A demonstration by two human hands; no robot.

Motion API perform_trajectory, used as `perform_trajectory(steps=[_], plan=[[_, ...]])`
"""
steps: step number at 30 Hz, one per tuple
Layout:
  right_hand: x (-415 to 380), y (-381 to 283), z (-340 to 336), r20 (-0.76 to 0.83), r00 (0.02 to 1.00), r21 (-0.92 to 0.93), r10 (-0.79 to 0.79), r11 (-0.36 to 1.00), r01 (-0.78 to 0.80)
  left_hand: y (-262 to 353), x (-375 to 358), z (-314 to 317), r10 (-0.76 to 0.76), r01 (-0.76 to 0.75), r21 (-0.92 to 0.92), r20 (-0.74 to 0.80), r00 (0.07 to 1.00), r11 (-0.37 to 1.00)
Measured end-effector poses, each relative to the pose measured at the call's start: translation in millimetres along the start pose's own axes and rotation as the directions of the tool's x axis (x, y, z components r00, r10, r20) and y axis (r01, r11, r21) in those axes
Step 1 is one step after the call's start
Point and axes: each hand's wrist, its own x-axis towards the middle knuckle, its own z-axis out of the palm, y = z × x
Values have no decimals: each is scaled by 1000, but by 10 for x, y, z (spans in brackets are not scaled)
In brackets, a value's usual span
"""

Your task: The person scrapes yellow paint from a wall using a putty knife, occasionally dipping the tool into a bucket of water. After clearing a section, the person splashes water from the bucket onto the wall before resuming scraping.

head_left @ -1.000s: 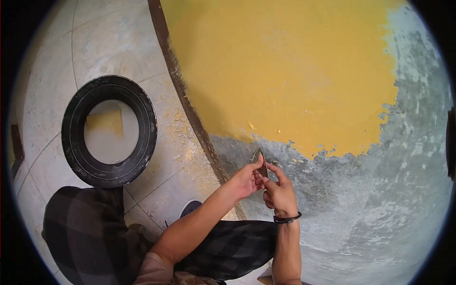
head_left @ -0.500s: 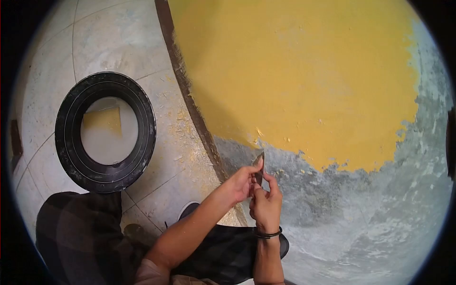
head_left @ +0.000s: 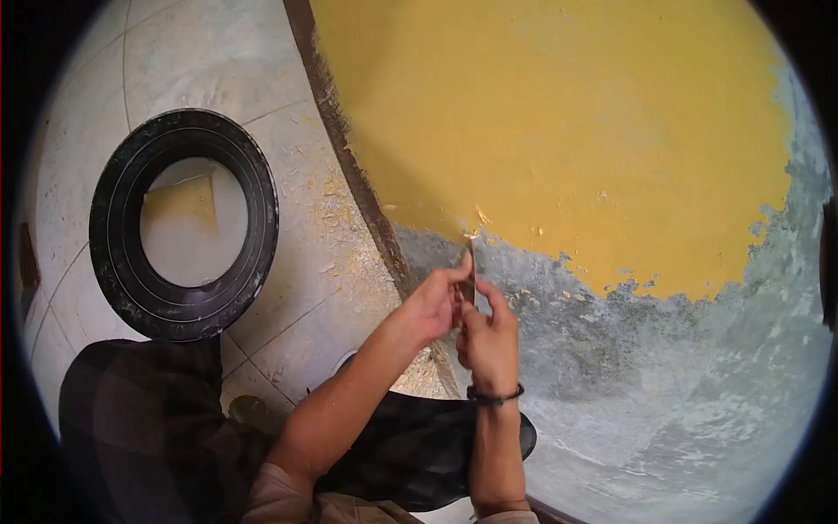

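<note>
A thin scraper blade points up between my two hands, its tip at the lower edge of the yellow paint on the wall. Fingers of my left hand are closed on the blade's left side. My right hand, with a dark band at the wrist, grips it from the right and below; its lower part is hidden by the fingers. Loose paint flakes cling near the tip. Below the paint edge, the bare grey wall shows.
A black bucket on the left holds cloudy liquid and a yellow-and-white piece. Paint chips lie on the tiled floor beside the brown strip. My dark-clothed legs are at the bottom.
Both hands and the blade have moved slightly up, bringing the tip to the paint edge. The view has shifted a little, with the bucket now higher and further left.
</note>
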Motion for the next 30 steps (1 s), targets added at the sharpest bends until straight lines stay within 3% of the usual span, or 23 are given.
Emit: perform_trajectory(steps=[1,4,5,10,11,14,15,18,20,22,24,25,28,30], plan=[[-87,62,-14,-37,997,-27,-62,998,61,-21,-53,32,-67,67,14,24,997,998],[12,150,-125,-42,995,-48,-91,995,89,-71,78,-17,-85,86,-12,63,994,996],[44,178,-89,-56,996,-50,-71,996,68,-19,105,-16,25,-24,-43,9,1000,999],[-49,231,5,-51,977,-55,-206,978,203,13,-135,96,-41,42,20,-26,999,999],[-136,145,-64,-66,997,56,-35,998,38,-103,31,-17,-60,60,13,8,998,998],[88,78,59,-103,986,-76,-130,990,122,20,-6,41,-105,105,2,20,994,994],[172,117,120,-96,986,-226,-135,968,110,93,-66,59,-70,70,-1,13,997,998],[3,220,70,-78,986,-117,-150,983,140,-22,-11,-85,-41,41,23,-7,999,999],[46,313,-11,-100,967,-159,-234,963,217,-228,92,-21,-23,23,-18,-5,1000,1000],[69,352,2,-123,975,-128,-184,977,168,-144,129,-97,-86,87,-30,23,996,996],[125,448,74,-116,971,-148,-207,971,190,37,3,-56,5,-6,-55,-13,1000,998],[119,437,89,-89,977,-142,-195,973,181,99,-97,-38,-27,28,-6,45,999,1000],[21,253,59,-51,980,-70,-191,980,188,-81,-30,0,-66,66,-15,6,998,998],[1,135,15,-110,994,-99,-3,995,-8,-63,71,-50,-84,84,-22,-35,996,996]])
